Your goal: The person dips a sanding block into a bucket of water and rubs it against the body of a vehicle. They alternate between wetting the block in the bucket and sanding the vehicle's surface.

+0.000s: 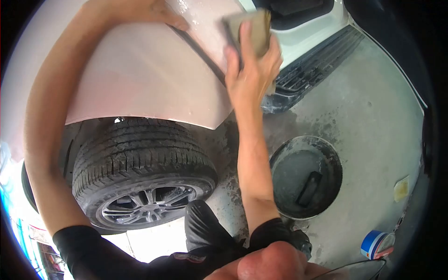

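My right hand [255, 65] grips a tan, blocky sanding pad [254, 30], with the fingers spread along its sides, over the edge of the car's door area. My left hand [163, 14] rests on the pinkish primed fender [144, 70], near the dark gap at its rear edge. Its fingers reach toward the right and nothing shows in them. Water droplets shine on the panel between the two hands. Below the fender sits the front tire [140, 154] with its silver alloy wheel.
A round black tub [305, 214] of water holds a dark block [309, 189]. A black running board [312, 70] runs along the white car side. On the wet grey floor lie a yellowish pad [401, 188] and a blue-and-white can [374, 244].
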The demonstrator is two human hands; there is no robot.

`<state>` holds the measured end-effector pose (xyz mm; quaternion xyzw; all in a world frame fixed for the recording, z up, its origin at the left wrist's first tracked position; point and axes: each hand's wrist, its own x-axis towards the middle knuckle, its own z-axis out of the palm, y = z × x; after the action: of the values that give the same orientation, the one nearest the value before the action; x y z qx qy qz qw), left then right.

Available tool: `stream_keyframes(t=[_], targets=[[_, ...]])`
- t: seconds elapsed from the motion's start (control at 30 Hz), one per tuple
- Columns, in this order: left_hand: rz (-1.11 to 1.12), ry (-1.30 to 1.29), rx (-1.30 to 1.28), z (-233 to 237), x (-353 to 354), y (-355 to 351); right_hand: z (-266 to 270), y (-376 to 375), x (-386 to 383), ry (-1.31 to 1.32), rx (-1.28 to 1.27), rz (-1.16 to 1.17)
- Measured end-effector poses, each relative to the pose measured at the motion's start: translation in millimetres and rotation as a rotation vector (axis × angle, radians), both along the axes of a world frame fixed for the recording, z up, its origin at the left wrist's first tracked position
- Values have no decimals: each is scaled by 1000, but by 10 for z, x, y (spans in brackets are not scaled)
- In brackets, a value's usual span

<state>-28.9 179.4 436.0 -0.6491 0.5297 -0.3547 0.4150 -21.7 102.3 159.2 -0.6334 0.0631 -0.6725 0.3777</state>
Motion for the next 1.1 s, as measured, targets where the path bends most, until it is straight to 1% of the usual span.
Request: stream_keyframes(t=[0.07, 0.17, 0.27, 0.33, 0.37, 0.4, 0.5, 0.57, 0.63, 0.67, 0.7, 0.77, 0.8, 0.87, 0.9, 0.93, 0.97, 1.03, 1.07, 1.1], targets=[[9, 3, 1, -5, -20, 6, 16, -77, 108, -75, 8, -1], [-18, -47, 19, 15, 45, 19, -403, 208, -52, -14, -62, 33], [5, -16, -8, 21, 64, 36, -710, 406, -79, -18, -32, 68], [1, -13, -12, 24, 50, 15, -285, 174, -84, -18, -136, 7], [10, 6, -10, 32, 2, 2, 43, 24, -78, -31, -187, -6], [23, 27, -4, 4, -14, -2, 161, -37, -67, -42, -233, -16], [55, -83, -6, -25, -16, -1, -159, 30, -32, -63, -210, 19], [41, -40, -12, 10, 6, 2, -834, 217, 81, -43, -119, 10], [42, -1, -18, 17, 36, 5, -1063, 308, 131, -64, -87, -7], [29, -19, -21, 59, 46, 18, -1089, 303, 162, -78, -75, -16], [12, -29, -16, 69, 88, 14, -886, 259, 134, -81, -86, -21], [18, -52, 4, 2, 119, 22, -233, 175, 31, -128, -154, -1], [39, -69, 23, 15, 50, 14, 62, 184, -70, -34, -155, -7], [49, -79, 38, -31, 36, -17, -12, 122, -5, -115, -191, 21], [40, -80, 23, -36, 43, -15, -217, 106, 6, -99, -168, 18], [34, -90, -2, -16, 40, 16, -588, 132, 45, -92, -155, 18], [5, -76, -2, 6, 80, 35, -824, 161, 89, -87, -146, 21], [-46, -38, 5, 31, 201, 43, -935, 218, 139, -129, -105, 35], [-25, -64, -4, 55, 160, 58, -940, 213, 172, -153, -88, 43], [-7, -79, -3, 44, 103, 50, -693, 163, 121, -119, -105, 14]])
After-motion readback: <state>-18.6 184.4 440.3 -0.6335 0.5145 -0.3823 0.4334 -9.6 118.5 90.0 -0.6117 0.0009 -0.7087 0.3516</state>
